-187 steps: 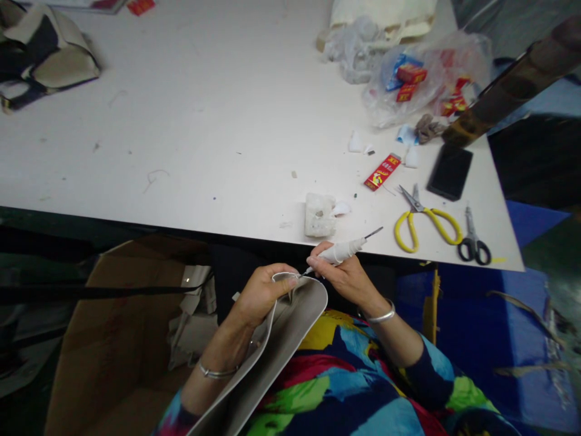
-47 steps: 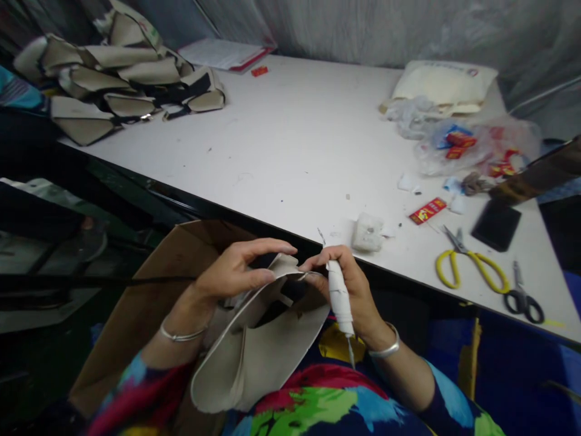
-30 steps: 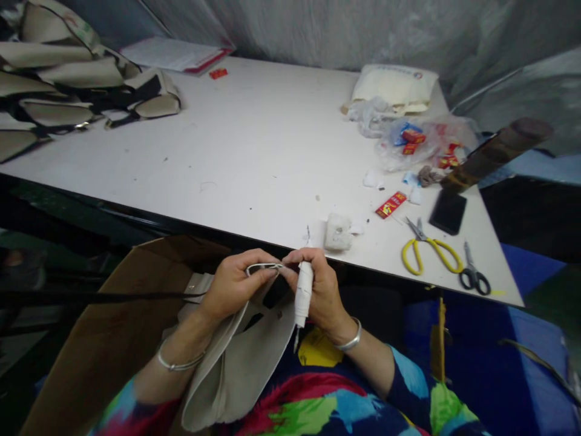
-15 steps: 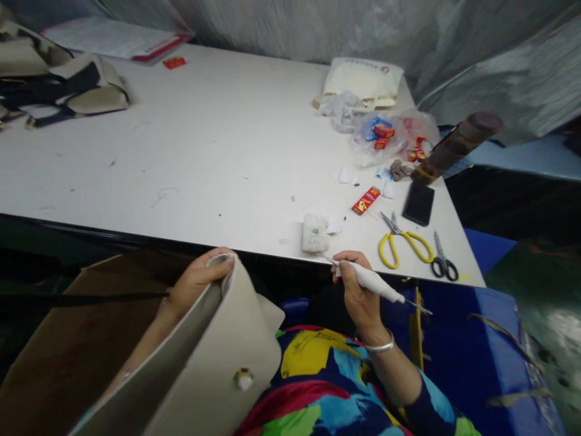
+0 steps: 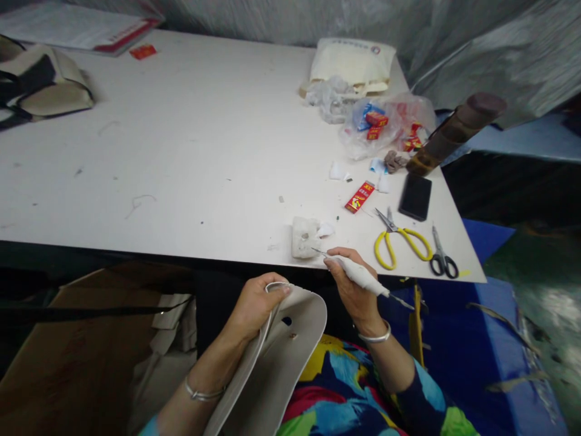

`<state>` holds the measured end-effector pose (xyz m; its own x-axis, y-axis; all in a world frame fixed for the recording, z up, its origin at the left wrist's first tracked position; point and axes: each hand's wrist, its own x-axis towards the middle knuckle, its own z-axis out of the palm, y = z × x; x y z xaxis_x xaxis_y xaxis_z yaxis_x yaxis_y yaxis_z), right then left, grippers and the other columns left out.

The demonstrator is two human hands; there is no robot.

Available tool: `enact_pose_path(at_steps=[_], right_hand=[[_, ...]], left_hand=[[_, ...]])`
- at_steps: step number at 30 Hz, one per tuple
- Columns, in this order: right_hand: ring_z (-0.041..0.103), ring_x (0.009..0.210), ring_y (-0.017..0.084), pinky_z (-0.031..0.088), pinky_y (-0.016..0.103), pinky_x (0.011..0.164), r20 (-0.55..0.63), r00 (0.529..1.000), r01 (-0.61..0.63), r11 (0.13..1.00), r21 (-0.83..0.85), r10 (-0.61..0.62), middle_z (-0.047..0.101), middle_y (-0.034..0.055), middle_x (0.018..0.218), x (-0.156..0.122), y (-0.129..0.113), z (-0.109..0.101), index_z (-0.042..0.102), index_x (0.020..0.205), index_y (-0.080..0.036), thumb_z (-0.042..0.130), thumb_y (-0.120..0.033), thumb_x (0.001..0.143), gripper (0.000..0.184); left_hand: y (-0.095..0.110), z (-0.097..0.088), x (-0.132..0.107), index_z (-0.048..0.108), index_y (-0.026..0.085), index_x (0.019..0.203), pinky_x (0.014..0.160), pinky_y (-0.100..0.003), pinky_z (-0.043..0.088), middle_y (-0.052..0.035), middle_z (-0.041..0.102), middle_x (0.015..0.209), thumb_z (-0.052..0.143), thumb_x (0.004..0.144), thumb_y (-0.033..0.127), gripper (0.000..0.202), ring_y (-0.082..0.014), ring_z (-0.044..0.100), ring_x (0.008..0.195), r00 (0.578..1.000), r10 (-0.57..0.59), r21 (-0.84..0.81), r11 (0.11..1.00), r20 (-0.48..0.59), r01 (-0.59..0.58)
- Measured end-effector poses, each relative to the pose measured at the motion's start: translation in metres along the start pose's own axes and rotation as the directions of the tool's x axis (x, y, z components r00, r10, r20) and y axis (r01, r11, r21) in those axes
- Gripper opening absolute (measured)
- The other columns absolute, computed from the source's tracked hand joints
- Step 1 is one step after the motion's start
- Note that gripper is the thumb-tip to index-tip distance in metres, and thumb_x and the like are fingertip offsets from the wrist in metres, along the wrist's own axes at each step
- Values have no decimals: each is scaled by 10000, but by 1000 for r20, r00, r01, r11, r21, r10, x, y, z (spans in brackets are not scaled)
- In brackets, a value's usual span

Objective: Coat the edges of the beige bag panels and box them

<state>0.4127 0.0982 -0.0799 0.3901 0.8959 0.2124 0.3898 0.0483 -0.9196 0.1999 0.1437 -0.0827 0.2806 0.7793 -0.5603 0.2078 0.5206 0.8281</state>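
Left grip (image 5: 255,307) pinches panel (image 5: 297,342); plastic bag (image 5: 353,142) holds boxes (image 5: 376,119).

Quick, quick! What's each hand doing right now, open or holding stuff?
Left hand: closed, holding the beige piece by its edge.
Right hand: closed around the white-wrapped tool.

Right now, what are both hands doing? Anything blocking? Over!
Left hand: gripping edge of beige piece. Right hand: holding white-wrapped tool, tip at pale block, contact unclear. Yellow-handled scissors aside, blocking neither hand.
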Motion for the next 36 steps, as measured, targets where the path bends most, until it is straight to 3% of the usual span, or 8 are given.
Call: enact_pose_path(at_steps=[8,16,21,27,31,34,36], right_hand=[[713,792,207,588,350,824,62,998,32,999,-44,-29,731,11,827,9,2,1,723,1026,-238,711,-410,999,175],[711,861,212,556,340,801,105,964,262,938,-226,-244,748,51,966,15,-1,7,679,1096,-245,666,-376,1042,142],[698,922,238,531,368,840,213,938,330,892,-308,-274,748,73,991,19,0,9,679,1098,-238,621,-375,1066,151],[690,882,212,535,345,817,143,974,199,968,-151,-177,719,45,954,23,-2,7,672,1044,-252,603,-410,1072,174],[683,832,202,531,341,802,39,988,152,986,-70,-150,717,27,909,13,-5,2,690,1002,-245,709,-405,1011,162],[662,704,174,523,311,684,135,991,-42,982,184,17,701,3,802,-3,-3,3,685,956,-234,684,-429,1021,206],[650,638,159,506,285,616,257,957,-212,926,313,132,688,-13,731,-12,1,5,680,949,-223,669,-455,1025,244]], left_hand=[[7,0,0,718,165,782,636,-266,423,-9,647,692,833,680,404,284,-166,564,643,997,-32,22,999,71,31],[4,4,-2,727,159,815,628,-259,406,-3,646,701,809,690,349,242,-148,543,640,987,-74,73,995,144,64],[8,6,-5,715,169,805,650,-274,427,-8,668,708,811,677,357,246,-159,567,648,988,-80,54,996,134,73],[5,5,-6,738,172,790,619,-272,421,-11,679,700,836,653,363,254,-161,566,632,990,-69,25,997,120,67],[1,4,-6,748,175,789,626,-273,431,-13,687,702,834,670,346,226,-162,574,638,992,-57,34,998,109,54],[-1,5,-7,753,174,803,625,-277,442,-26,710,722,840,679,352,234,-172,595,644,992,-57,31,998,111,54],[-1,6,-7,757,171,808,629,-279,451,-33,722,734,838,688,351,231,-176,609,652,991,-57,35,998,118,53]])
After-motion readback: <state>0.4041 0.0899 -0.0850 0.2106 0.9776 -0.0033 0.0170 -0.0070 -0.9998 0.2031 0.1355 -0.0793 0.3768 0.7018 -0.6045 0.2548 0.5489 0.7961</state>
